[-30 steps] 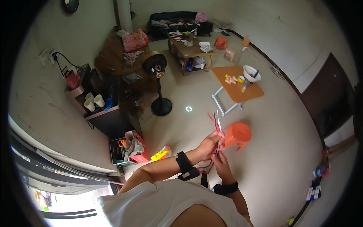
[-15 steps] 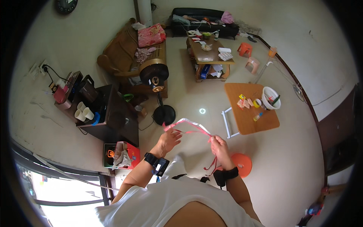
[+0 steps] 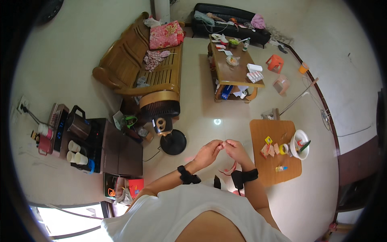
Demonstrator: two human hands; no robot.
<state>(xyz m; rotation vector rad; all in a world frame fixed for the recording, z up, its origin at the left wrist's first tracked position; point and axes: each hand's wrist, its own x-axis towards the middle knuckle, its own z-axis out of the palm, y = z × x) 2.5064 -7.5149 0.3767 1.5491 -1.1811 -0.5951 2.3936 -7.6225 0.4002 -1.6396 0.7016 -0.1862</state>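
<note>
In front of my chest my two hands meet, fingertips touching. My left hand [image 3: 207, 154] has its fingers pinched together on a thin ribbon, and my right hand [image 3: 238, 154] pinches it at the same spot. Between the fingertips only a trace of the ribbon shows. A loose red-pink and white tail of the ribbon [image 3: 231, 168] dangles below my right hand, near the wrist. A faint pink blur beside my left wrist may be another stretch of it. Black straps with small dark devices sit on both wrists.
To the right stands a small wooden folding table [image 3: 262, 169] with packets, a tape roll and a white basket [image 3: 299, 145]. A black-gold fan [image 3: 161, 121] stands left ahead. Beyond are a wooden bench [image 3: 121, 56], a coffee table [image 3: 229, 76] and, at left, a dark cabinet [image 3: 125, 153].
My hands were apart with the ribbon stretched in an arc between them and the left fingers spread. Now they have come together, both pinching it. The view has shifted, with the room's things displaced.
</note>
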